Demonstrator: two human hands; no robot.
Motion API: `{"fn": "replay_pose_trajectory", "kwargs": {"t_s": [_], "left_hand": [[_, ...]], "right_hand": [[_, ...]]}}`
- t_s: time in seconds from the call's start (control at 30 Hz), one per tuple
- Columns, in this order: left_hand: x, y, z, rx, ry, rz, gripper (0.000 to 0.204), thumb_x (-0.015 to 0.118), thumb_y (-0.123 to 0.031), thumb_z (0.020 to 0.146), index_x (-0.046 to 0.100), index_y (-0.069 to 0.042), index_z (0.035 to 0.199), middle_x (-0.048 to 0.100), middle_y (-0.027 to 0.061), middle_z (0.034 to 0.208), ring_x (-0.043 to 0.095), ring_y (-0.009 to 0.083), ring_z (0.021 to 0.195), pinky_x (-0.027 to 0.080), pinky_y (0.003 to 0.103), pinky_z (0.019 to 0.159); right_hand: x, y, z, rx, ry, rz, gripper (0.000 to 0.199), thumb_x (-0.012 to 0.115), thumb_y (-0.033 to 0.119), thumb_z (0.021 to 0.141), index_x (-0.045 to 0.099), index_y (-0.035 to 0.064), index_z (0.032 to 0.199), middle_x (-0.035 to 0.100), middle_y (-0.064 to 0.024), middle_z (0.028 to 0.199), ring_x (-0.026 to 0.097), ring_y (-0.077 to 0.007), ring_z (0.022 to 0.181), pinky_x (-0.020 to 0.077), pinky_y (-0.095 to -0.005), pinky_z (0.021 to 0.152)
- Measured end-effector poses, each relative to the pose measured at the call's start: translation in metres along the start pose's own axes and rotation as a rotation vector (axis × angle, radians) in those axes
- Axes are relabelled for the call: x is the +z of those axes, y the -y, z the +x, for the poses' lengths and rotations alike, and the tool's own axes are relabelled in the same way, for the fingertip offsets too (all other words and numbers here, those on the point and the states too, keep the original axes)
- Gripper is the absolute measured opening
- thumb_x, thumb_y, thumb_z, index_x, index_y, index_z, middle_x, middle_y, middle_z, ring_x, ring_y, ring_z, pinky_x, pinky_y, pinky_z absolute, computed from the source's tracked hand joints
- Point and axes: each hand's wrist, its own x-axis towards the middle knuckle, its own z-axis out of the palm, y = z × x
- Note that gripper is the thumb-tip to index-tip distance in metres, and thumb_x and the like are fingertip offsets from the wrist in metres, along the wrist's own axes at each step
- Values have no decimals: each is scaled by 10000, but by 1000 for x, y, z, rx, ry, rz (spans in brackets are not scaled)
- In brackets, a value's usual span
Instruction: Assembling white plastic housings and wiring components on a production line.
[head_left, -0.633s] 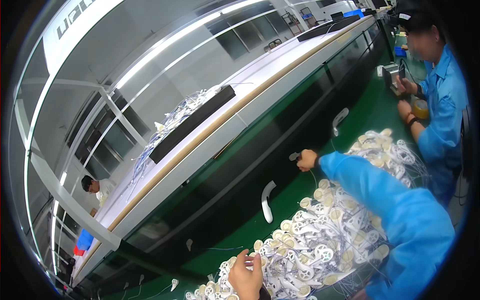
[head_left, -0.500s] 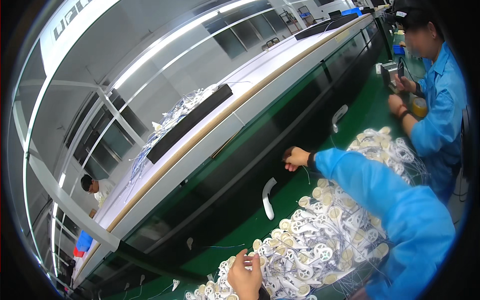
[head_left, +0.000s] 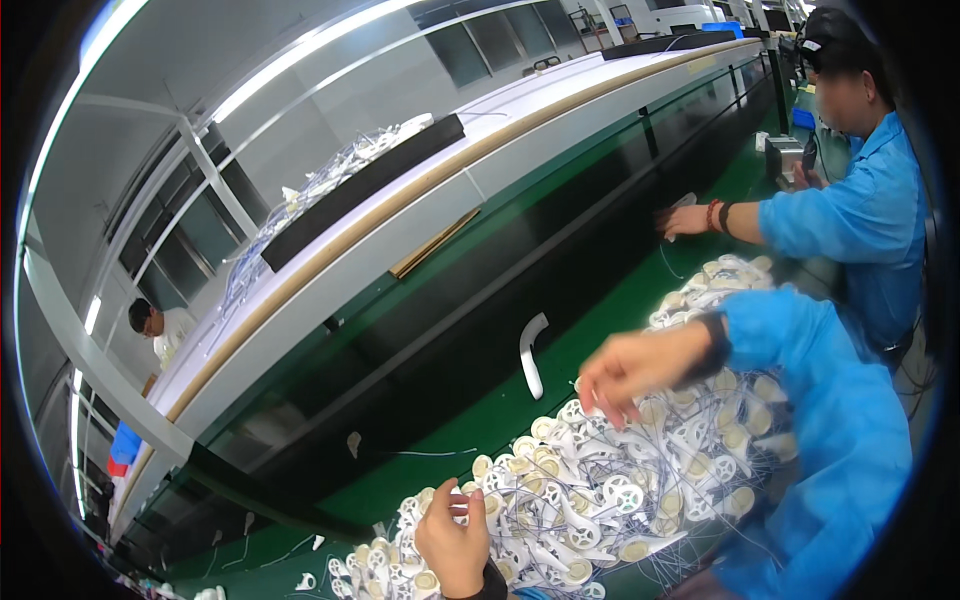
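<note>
A large heap of white plastic parts (head_left: 560, 500) with round cream discs, spoked wheels and thin grey wires lies before me on the green surface (head_left: 430, 425). My left hand (head_left: 455, 540) is at the heap's near left side, thumb and fingers apart, with nothing visible between them. Over the heap's middle hangs my right hand (head_left: 645, 370), slightly blurred, its fingers drooping loosely and no part visible in them. Beyond the heap, a curved white plastic handle (head_left: 533, 355) lies by itself on the green surface, apart from both hands.
At the right a co-worker in a blue jacket (head_left: 835, 210) reaches over the green surface to a white piece (head_left: 687, 200). A raised white shelf (head_left: 510, 110) carries a black tray (head_left: 370, 190) of wired parts. Loose small parts (head_left: 353, 443) lie left of the heap.
My right hand has come back from the far side of the green surface to above the heap. The co-worker's hand has stretched out to the white piece. The view has shifted a little.
</note>
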Motion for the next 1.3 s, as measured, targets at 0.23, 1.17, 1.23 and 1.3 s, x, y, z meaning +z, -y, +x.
{"fn": "replay_pose_trajectory", "kwargs": {"t_s": [0.23,1.17,1.23,1.3], "left_hand": [[1,-4,-1,10,13,-6,329,722,-245,785,669,-24,1022,693,69,751,668,226,652,501,340,596],[1,-6,1,209,-190,-55,389,757,-141,725,642,11,1064,666,171,1040,629,324,996,481,382,863],[2,-16,1,294,-193,-7,435,770,-142,707,630,13,1088,638,183,1102,609,341,1039,469,387,896],[5,-22,0,366,-202,52,481,784,-142,688,619,16,1112,610,194,1165,589,357,1082,457,392,930]], "right_hand": [[35,20,-5,70,546,-553,514,645,376,908,535,60,1298,733,-59,899,692,-174,790,518,-299,683],[-38,-43,64,-62,-373,-337,302,461,17,821,529,34,1114,629,-91,881,602,-142,678,502,-299,620],[-27,-33,59,-193,-277,-381,287,454,34,834,519,25,1113,627,-101,913,604,-160,750,501,-310,665],[-15,-21,60,-247,-140,-423,281,446,49,842,506,11,1114,622,-116,936,606,-186,814,492,-331,715]]}}
